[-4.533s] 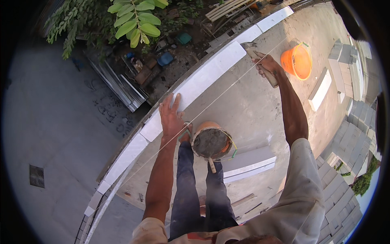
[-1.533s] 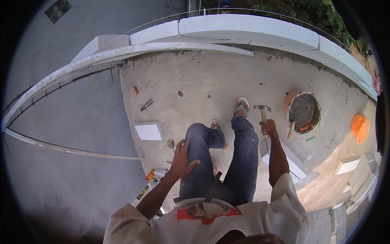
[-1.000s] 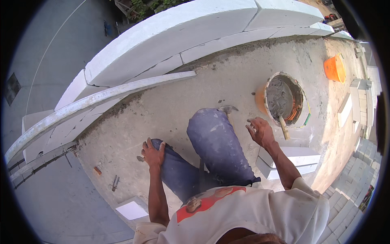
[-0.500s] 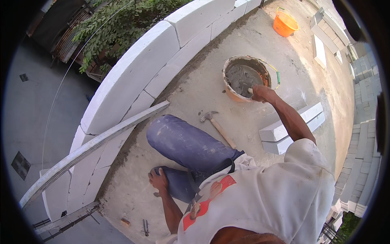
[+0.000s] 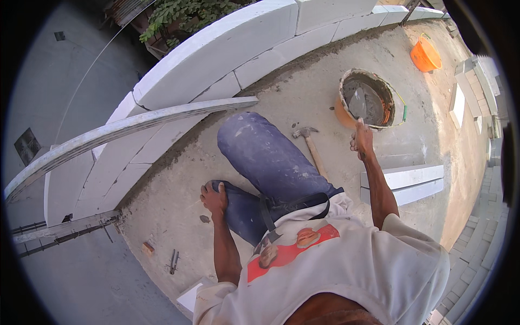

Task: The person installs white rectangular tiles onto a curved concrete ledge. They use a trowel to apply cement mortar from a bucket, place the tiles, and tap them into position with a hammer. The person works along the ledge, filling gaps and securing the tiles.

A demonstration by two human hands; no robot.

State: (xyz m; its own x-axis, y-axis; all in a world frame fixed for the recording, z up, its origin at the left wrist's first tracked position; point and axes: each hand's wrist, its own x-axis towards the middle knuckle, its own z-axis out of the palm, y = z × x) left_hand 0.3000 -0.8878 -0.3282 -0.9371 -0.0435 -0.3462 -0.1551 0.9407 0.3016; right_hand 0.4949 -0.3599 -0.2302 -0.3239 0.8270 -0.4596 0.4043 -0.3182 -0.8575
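My right hand (image 5: 362,141) grips the handle of a trowel, whose blade (image 5: 358,100) sits in grey mortar inside a crusted orange bucket (image 5: 342,104). My left hand (image 5: 214,197) rests with fingers apart on my bent left knee (image 5: 230,194), holding nothing. A hammer (image 5: 315,153) lies on the concrete beside my raised right knee (image 5: 244,135). Two white blocks (image 5: 403,176) lie stacked below the bucket in the picture.
A low white block wall (image 5: 211,49) curves along the slab's edge, with a long straight bar (image 5: 124,130) along it and a drop beyond. An orange bucket (image 5: 425,57) stands farther right, near block stacks (image 5: 471,92). Rebar and small debris lie at lower left.
I have gone from standing to kneeling. The hammer left my right hand for the floor. That hand then took the trowel handle in the mortar bucket. My view has turned.
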